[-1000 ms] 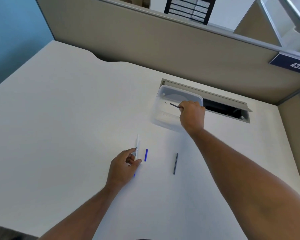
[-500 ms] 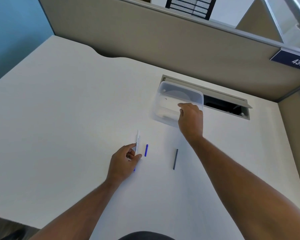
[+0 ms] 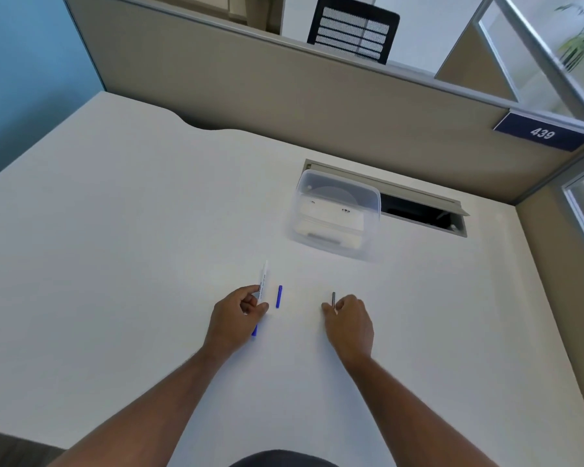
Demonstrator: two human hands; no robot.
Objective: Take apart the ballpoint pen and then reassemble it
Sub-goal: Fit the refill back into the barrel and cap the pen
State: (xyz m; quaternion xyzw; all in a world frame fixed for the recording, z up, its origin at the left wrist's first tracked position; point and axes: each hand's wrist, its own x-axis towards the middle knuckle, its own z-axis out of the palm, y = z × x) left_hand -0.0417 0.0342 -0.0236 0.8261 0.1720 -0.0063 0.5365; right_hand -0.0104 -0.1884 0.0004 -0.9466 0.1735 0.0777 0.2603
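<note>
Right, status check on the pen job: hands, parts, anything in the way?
Left hand holds white barrel. Right hand closing on dark rod, grip unclear. Blue cap loose on desk between them. Nothing in the way.

The desk (image 3: 132, 230) is a smooth, matt white laminate. The storage box (image 3: 338, 215) is clear plastic, faintly frosted — glossy along its rim. The pen barrel (image 3: 263, 279) looks like smooth white plastic, the loose cap (image 3: 279, 296) blue plastic. The refill (image 3: 333, 298) is dark and slightly shiny — material unclear. The partition (image 3: 284, 106) looks cloth-covered, matt beige.
</note>
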